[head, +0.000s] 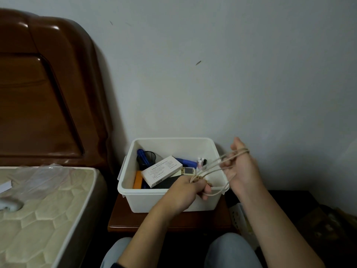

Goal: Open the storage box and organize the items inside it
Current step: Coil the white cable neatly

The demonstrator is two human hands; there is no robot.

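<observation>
A white storage box (135,196) stands open, without a lid, on a small brown nightstand (123,219). Inside lie a white carton (161,170), an orange item (137,179), a black mesh cup (146,158) with a blue tool, a blue case (186,162), small bottles (201,162) and a small device (188,171). A beige cord (212,167) stretches in loops between my hands above the box's right front corner. My left hand (190,187) grips one end of the loops. The cord is wound round my right hand (241,169), whose fingers curl on it.
A mattress (44,209) with clear plastic wrap and a white object lies at the left. A dark wooden headboard (42,93) rises behind it. The wall stands right behind the box. Cluttered items sit on the floor at the right (328,223). My knees are at the bottom.
</observation>
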